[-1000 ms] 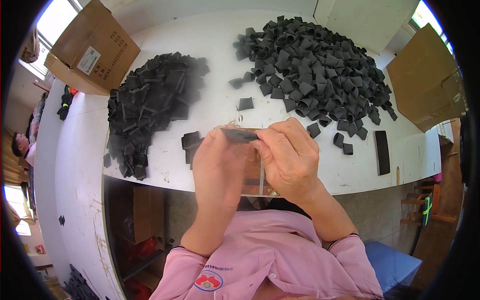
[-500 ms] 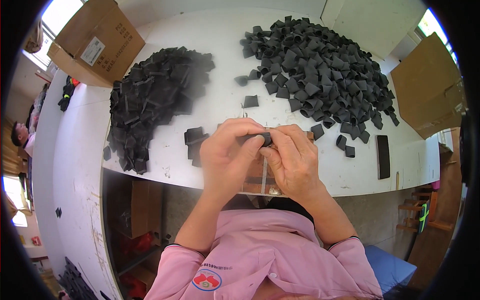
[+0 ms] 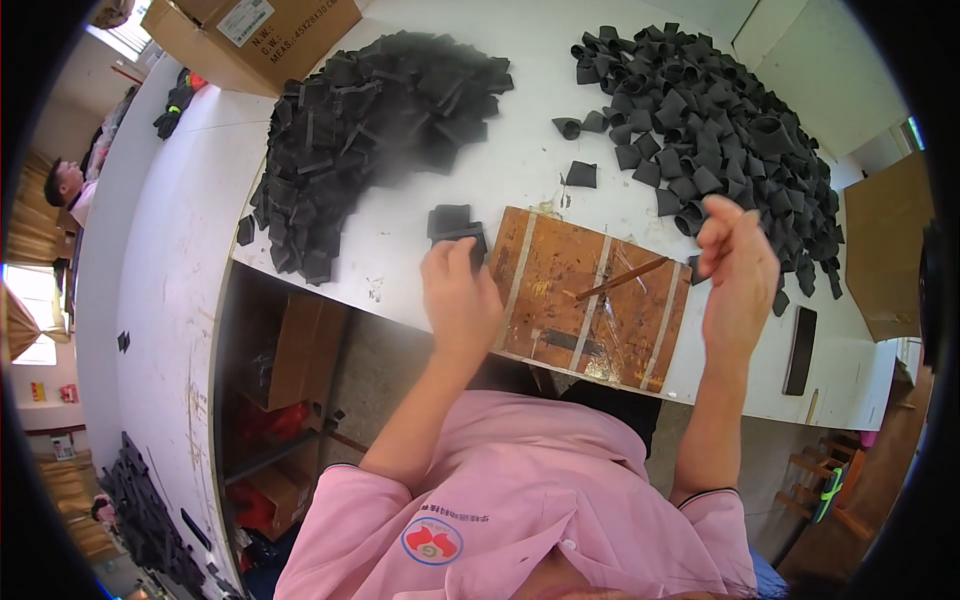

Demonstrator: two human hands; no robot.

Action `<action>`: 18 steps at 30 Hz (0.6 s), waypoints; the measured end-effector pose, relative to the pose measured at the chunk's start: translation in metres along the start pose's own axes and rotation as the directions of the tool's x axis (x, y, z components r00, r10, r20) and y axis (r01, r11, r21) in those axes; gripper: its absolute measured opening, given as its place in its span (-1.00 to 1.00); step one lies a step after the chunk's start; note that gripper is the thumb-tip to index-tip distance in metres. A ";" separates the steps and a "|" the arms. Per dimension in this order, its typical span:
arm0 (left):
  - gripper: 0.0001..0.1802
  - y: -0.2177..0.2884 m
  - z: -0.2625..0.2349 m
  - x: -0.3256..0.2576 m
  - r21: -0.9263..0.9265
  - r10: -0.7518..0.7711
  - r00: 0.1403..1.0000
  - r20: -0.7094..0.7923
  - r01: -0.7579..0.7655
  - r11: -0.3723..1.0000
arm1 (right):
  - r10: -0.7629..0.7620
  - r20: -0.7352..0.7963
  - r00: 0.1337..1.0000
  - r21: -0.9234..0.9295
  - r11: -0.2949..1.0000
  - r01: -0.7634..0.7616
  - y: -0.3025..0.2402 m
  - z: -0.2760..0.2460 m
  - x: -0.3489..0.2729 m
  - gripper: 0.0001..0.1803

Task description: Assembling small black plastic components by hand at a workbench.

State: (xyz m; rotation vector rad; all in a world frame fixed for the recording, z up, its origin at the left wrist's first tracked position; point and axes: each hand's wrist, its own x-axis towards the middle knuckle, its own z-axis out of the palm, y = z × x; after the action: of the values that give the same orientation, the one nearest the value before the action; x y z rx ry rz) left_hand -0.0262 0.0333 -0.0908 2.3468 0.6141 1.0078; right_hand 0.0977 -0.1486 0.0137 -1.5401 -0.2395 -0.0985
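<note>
My left hand (image 3: 462,300) is at the small group of flat black fabric pieces (image 3: 450,220), left of the wooden board. Its fingers are bent over a black fabric sleeve (image 3: 478,258), which they partly cover. My right hand (image 3: 738,285) is raised at the near left edge of the right-hand pile of short black fabric sleeves (image 3: 690,130). Its fingers are loosely bent and apart, with nothing visible in them. Between the hands lies the brown wooden board (image 3: 550,270), crossed by pale strips. A thin brown stick (image 3: 625,278) rests aslant on it.
A heap of flattened black pieces (image 3: 360,130) covers the table's left part. Single sleeves (image 3: 581,174) lie beside the right pile. Cardboard boxes (image 3: 290,50) stand at the far left and right. A dark flat bar (image 3: 799,350) lies at the right. Another person (image 3: 70,185) is far left.
My hands have parted from the black sleeve they held together over the board. The left went left to the small group, the right toward the right pile. The view has shifted, baring the board.
</note>
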 end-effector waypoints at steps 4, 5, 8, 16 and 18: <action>-0.82 -0.036 0.009 0.003 0.260 -0.113 0.990 0.086 0.087 0.962 | 0.371 0.343 0.863 -0.046 0.924 -0.379 0.021 0.009 -0.063 -0.72; -0.85 -0.042 0.012 0.004 0.264 -0.171 0.973 0.153 0.126 0.956 | 0.371 0.397 0.840 -0.104 0.927 -0.361 0.026 0.008 -0.072 -0.75; -0.92 -0.049 0.014 0.006 0.159 -0.055 0.989 0.137 0.033 0.987 | 0.320 0.450 0.834 -0.203 0.946 -0.253 0.029 0.009 -0.087 -0.80; -0.90 0.015 -0.026 0.006 -0.653 -0.022 0.829 0.558 0.455 0.606 | 0.115 0.448 0.887 -0.304 0.952 0.029 0.037 0.029 -0.094 -0.72; -0.91 0.029 -0.033 0.004 -0.708 0.051 0.809 0.585 0.479 0.519 | 0.213 0.473 0.855 -0.134 0.976 -0.169 0.042 0.028 -0.092 -0.65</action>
State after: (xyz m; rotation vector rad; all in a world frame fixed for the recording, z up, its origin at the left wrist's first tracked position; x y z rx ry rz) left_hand -0.0430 0.0221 -0.0514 1.4696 0.1145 0.3038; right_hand 0.0149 -0.1275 -0.0471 -1.6505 -0.4821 0.4507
